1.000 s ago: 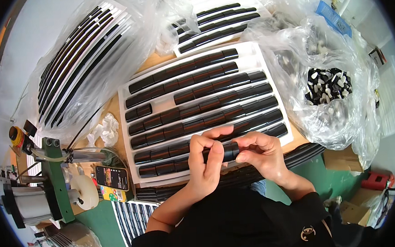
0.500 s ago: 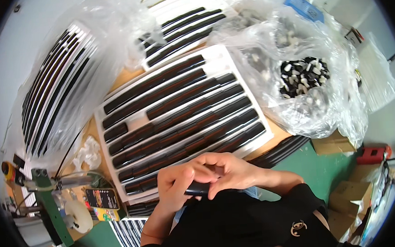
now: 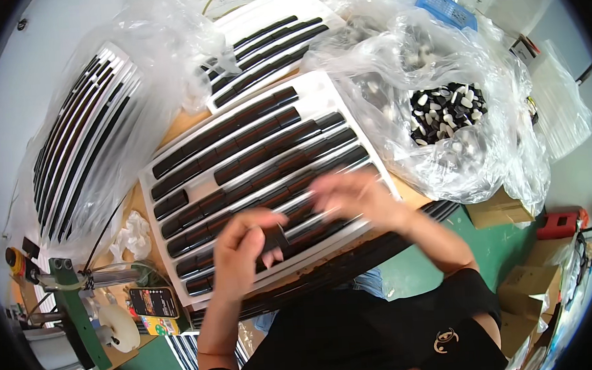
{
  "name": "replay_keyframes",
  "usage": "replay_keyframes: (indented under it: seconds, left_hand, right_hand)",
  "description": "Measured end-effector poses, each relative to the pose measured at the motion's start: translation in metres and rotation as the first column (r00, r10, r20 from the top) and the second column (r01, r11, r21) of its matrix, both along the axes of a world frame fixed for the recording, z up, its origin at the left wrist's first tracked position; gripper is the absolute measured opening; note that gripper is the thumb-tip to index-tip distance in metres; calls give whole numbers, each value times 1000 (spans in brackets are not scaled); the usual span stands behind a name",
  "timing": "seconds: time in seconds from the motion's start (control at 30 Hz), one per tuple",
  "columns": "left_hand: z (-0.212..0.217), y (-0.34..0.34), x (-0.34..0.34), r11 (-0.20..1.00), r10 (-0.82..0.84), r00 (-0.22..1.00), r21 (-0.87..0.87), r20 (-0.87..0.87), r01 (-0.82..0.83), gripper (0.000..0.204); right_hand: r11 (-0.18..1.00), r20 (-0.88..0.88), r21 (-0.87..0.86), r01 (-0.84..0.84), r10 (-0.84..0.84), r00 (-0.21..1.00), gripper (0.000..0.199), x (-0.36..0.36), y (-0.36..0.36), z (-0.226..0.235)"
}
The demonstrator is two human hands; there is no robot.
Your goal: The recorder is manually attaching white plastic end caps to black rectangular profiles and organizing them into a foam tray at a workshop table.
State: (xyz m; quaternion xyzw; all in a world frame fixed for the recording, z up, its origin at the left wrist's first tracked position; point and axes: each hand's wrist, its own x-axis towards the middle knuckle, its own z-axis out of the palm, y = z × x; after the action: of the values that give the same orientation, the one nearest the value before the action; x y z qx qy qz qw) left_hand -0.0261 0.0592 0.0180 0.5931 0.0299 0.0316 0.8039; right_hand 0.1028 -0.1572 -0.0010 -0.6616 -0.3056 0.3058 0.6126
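A large white tray (image 3: 314, 92) lies before me, its slanting rows filled with glossy black pieces (image 3: 232, 131). There is a gap in one row, beside a short piece at the left. Over the tray's near part, my left hand (image 3: 238, 253) is closed on a small glossy black piece (image 3: 276, 239), held between thumb and fingers. My right hand (image 3: 354, 196) is apart from it, above the right side of the rows. Motion smears its fingers, so I cannot make out whether they hold anything.
At the right, a clear plastic bag (image 3: 387, 122) holds many black and white pieces (image 3: 446, 111). More filled trays stand behind (image 3: 274, 47) and at the left under plastic (image 3: 89, 130). A green-framed machine (image 3: 77, 314) and a phone (image 3: 153, 302) are at the near left.
My hands were together around the black piece close to my body. They have parted and moved forward over the tray, the left keeping the piece, the right swinging up and right.
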Motion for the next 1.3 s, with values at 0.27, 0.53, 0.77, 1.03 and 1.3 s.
replay_keyframes:
  seconds: [0.27, 0.53, 0.77, 1.03, 1.3]
  left_hand:
    - [-61, 137, 45, 597, 326, 933, 732, 152, -328, 30]
    - [-77, 138, 58, 519, 335, 937, 811, 100, -272, 25]
    - [-73, 136, 59, 92, 175, 929, 934, 327, -346, 25]
    - [-55, 167, 32, -156, 28, 980, 969, 198, -191, 17]
    - [-55, 174, 17, -189, 20, 988, 971, 155, -148, 33]
  right_hand:
    - [252, 962, -231, 940, -87, 260, 33, 173, -143, -53]
    - [382, 946, -230, 895, -126, 297, 27, 190, -174, -89]
    - [379, 969, -242, 893, 53, 240, 31, 193, -176, -83]
    - [447, 972, -206, 870, 193, 131, 18, 176, -177, -62]
    - [376, 943, -306, 875, 246, 224, 31, 184, -167, -69]
